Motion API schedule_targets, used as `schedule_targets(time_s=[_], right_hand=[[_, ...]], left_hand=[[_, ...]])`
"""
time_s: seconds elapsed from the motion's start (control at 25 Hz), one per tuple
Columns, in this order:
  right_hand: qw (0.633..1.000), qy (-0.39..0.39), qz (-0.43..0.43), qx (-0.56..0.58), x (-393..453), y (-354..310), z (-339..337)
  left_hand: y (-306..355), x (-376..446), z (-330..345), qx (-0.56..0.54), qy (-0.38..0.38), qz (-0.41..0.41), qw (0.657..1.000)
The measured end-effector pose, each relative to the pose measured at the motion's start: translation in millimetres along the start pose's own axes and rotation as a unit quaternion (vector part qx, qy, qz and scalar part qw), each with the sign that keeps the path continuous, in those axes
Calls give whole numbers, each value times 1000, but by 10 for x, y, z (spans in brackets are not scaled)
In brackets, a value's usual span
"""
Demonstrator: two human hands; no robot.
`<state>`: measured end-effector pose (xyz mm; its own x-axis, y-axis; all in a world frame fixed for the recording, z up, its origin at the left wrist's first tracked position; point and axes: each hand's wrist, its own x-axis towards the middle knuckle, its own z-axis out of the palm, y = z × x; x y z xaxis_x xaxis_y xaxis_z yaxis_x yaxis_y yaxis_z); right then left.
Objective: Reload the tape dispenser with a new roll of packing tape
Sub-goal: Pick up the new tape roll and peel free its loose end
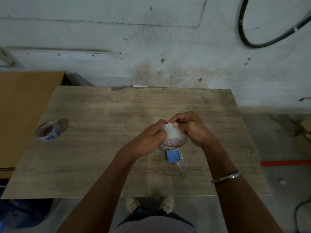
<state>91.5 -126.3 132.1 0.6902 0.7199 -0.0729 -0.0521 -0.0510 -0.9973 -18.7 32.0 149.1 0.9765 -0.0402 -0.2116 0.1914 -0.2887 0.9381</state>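
Currently both hands grip the new roll of packing tape, held just above the table near its middle. Left hand curls around the roll's left side; right hand wraps the right side, thumb pressed on the top surface. Beneath the roll, a blue tape dispenser is partly visible. A used tape core lies at the table's left edge, well apart.

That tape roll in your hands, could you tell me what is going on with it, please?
A person stands at a wooden table, gripping a clear packing tape roll with the left hand and right hand, the thumbs picking at its top, apparently hunting for the tape's end. A blue piece shows just under the roll. A second roll lies at the table's left.
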Motion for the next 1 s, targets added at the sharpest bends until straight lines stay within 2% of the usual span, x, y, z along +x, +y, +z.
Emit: schedule_targets(time_s=[0.28,0.4,0.52,0.68,0.84,1.0], right_hand=[[1000,-6,25,-7,22,-79,-26],[993,-69,60,-76,6,-154,-51],[990,-119,62,-53,-19,-183,-49],[991,-97,67,61,-23,-176,-6],[994,-87,53,47,23,-156,10],[993,-103,54,25,27,-140,-8]], left_hand=[[17,52,-29,-66,3,2,998],[43,92,-200,-91,-20,10,996],[157,93,-341,-58,-81,19,995],[298,80,-375,15,-89,23,996],[306,29,-293,-7,-72,35,997],[277,7,-281,16,-79,26,996]])
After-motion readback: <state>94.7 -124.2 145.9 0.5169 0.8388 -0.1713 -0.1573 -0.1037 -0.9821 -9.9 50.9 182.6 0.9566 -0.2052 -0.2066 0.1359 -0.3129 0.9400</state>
